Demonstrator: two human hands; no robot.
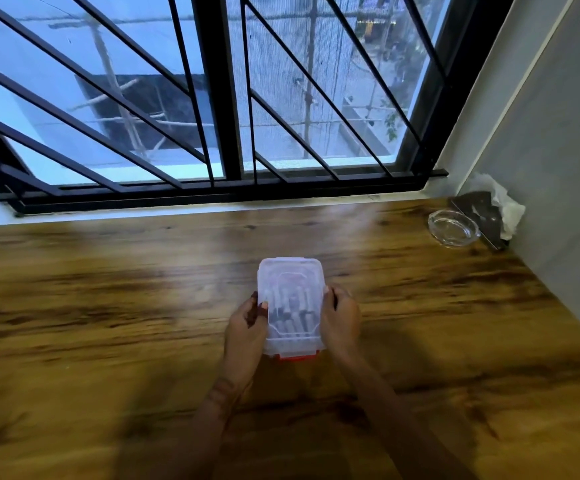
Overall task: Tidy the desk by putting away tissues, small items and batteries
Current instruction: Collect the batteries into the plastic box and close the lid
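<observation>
Batteries point(290, 315) in lidded box point(290, 271); left hand point(247, 329), right hand point(340, 320) grip its sides; ashtray point(453, 228), tissues point(506, 211) well apart.

Reaching in with 2 bare forearms point(368, 393), angled toward each other. Clamping the box point(292, 282) between left hand point(247, 323) and right hand point(340, 320), fingers curled round its long sides, left thumb point(264, 305) resting on top.

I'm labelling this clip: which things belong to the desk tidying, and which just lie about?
Job: clear box of what look like batteries, gripped by left hand and right hand; tissues in corner holder.
Lying about: glass ashtray.
</observation>
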